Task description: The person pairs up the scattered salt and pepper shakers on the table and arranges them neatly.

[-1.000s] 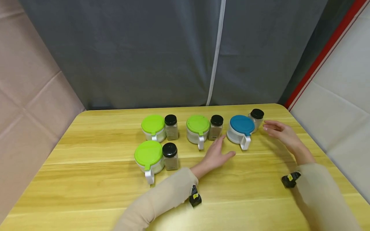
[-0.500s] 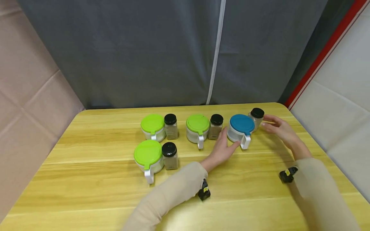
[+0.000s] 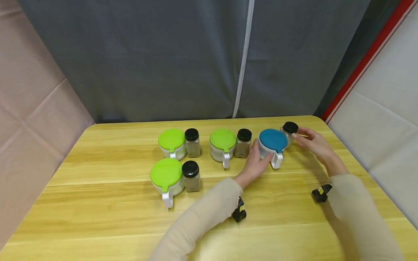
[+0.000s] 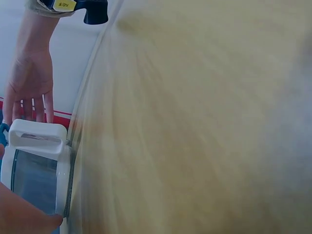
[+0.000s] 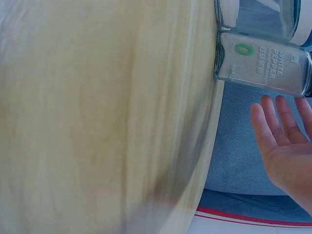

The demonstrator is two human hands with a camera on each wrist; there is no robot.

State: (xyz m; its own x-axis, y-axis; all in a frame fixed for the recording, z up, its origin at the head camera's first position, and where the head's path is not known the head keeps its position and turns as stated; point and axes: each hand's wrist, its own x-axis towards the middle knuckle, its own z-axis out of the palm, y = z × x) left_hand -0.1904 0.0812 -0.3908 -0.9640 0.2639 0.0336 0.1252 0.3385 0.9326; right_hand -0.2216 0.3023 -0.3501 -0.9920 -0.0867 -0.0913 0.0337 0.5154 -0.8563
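My left hand (image 3: 254, 164) lies against a glass seasoning pot with a blue lid (image 3: 273, 140) and white handle. Its straight fingers run along the pot's left side, and the thumb is at the front beside the handle. In the left wrist view, part of this hand (image 4: 24, 213) overlaps the pot's glass wall. Just right of the pot stands a black-capped glass pepper jar (image 3: 290, 127), its label reading "white pepper" in the right wrist view. My right hand (image 3: 316, 145) reaches along the jar's right side, fingers extended, fingertips right at the glass.
Left of the hands are three green-lidded seasoning pots, at centre (image 3: 223, 140), back left (image 3: 171, 140) and front left (image 3: 166, 174). Each has a black-capped jar beside it: centre jar (image 3: 243, 143), back-left jar (image 3: 192, 142), front-left jar (image 3: 191, 176). A grey curtain (image 3: 147, 65) hangs behind the wooden table (image 3: 98, 203).
My left hand has moved right and forward to the blue-lidded pot. The right hand has shifted slightly left, up to the pepper jar. The pots and jars stay in place.
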